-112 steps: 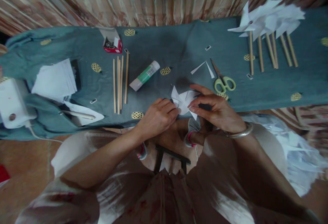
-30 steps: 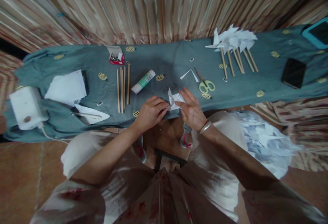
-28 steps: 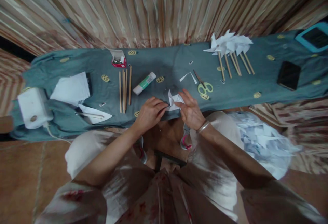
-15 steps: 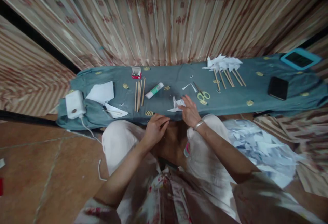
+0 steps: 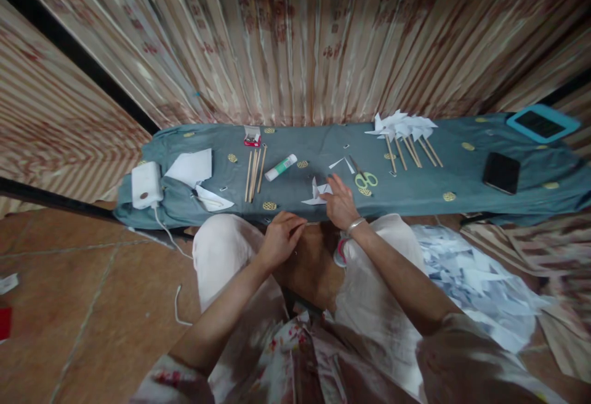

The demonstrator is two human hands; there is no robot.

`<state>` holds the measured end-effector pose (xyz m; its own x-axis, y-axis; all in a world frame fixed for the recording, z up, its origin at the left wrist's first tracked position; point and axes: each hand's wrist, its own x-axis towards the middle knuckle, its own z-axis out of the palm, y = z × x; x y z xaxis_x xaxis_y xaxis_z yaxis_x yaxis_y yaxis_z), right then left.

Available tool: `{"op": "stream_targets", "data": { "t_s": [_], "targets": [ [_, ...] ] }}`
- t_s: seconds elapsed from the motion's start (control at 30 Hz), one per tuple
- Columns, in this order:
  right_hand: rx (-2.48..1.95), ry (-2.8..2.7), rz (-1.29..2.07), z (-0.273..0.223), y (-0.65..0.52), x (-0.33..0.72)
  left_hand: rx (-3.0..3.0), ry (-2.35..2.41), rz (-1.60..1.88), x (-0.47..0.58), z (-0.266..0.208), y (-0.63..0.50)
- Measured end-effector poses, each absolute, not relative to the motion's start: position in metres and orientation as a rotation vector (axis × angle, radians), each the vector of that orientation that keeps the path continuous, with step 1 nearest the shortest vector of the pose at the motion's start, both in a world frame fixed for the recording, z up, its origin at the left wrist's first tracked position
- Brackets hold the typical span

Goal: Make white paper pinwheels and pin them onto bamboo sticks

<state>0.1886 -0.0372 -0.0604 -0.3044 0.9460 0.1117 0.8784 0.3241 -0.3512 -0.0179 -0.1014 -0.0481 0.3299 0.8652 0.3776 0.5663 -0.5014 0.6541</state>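
Note:
A folded white paper pinwheel [image 5: 316, 193] lies near the front edge of the cloth-covered bench. My right hand [image 5: 341, 206] rests at its right side, fingers stretched out and the thumb side against the paper. Just left of it, my left hand [image 5: 281, 239] hovers by the bench edge with thumb and fingertips pressed together. Whatever they pinch is too small to make out. Green-handled scissors [image 5: 365, 178] and thin paper offcuts [image 5: 342, 164] lie beyond my right hand. A glue stick [image 5: 281, 167] and several wooden sticks [image 5: 254, 175] are beyond my left.
Several finished pinwheels on sticks [image 5: 402, 125] lie at the back right. A small red box [image 5: 252, 137], paper sheets [image 5: 191, 167] and a white charger [image 5: 146, 185] with a cable are leftward. A black wallet-like object [image 5: 501, 173], blue tablet [image 5: 543, 123] and bag of paper pieces [image 5: 475, 274] are rightward.
The view has shifted slightly. My right fingers have lifted and spread a little over the pinwheel. My left hand stays pinched by the bench edge.

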Motion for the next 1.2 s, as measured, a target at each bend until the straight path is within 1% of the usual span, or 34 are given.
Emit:
{"op": "stream_targets", "data": {
  "t_s": [0.17, 0.43, 0.57, 0.97, 1.2],
  "targets": [
    [-1.619, -2.216, 0.391, -0.067, -0.031, 0.2, 2.062, 1.303, 1.032, -0.003, -0.053, -0.075],
    [-1.582, -2.12, 0.403, -0.073, -0.038, 0.2, 2.115, 1.306, 0.957, 0.018, -0.062, -0.046],
    [-1.586, -2.046, 0.367, -0.071, -0.041, 0.2, 2.024, 1.333, 1.045, 0.015, -0.064, -0.05],
    [-1.564, -1.916, 0.225, -0.066, -0.04, 0.215, 1.814, 1.355, 1.186, 0.002, -0.048, -0.052],
    [-1.505, -2.0, 0.162, -0.074, -0.044, 0.211, 1.758, 1.356, 1.193, 0.002, -0.047, -0.052]
  ]
}}
